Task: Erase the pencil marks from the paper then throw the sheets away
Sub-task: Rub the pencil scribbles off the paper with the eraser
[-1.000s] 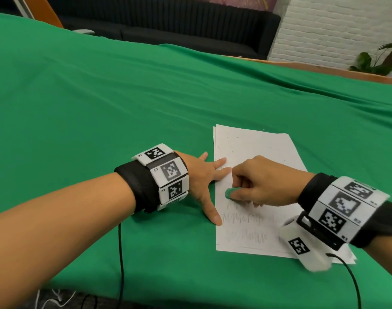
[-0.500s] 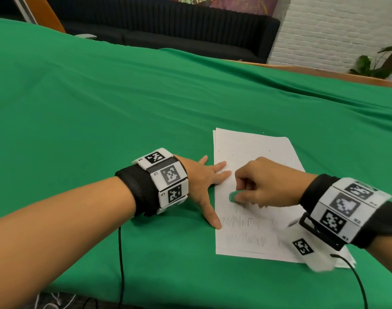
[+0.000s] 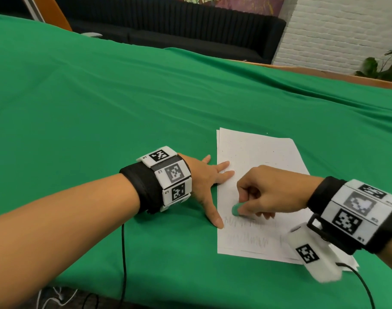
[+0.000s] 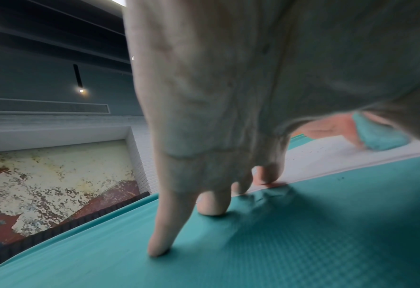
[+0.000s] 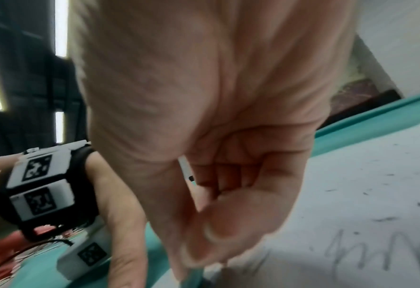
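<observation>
A thin stack of white paper sheets (image 3: 257,152) lies on the green cloth, with grey pencil zigzags (image 3: 248,240) across its near part. My right hand (image 3: 266,192) pinches a green eraser (image 3: 235,208) and presses it on the sheet just above the zigzag rows. My left hand (image 3: 209,186) lies flat with fingers spread, fingertips on the left edge of the paper and thumb along it. In the left wrist view the straight fingers (image 4: 211,202) press on cloth and paper, with the eraser (image 4: 379,136) behind them. The right wrist view shows curled fingers (image 5: 241,194) and pencil lines (image 5: 376,259).
The green cloth (image 3: 123,108) covers a wide table all round the sheets. A black sofa (image 3: 168,32) and a white brick wall (image 3: 342,30) stand beyond the far edge. Cables (image 3: 123,259) hang over the near edge below my wrists.
My right hand has slid the eraser a little nearer, down the sheet toward the zigzag rows, with marks beneath it fading. The left hand stays pressed on the paper's edge.
</observation>
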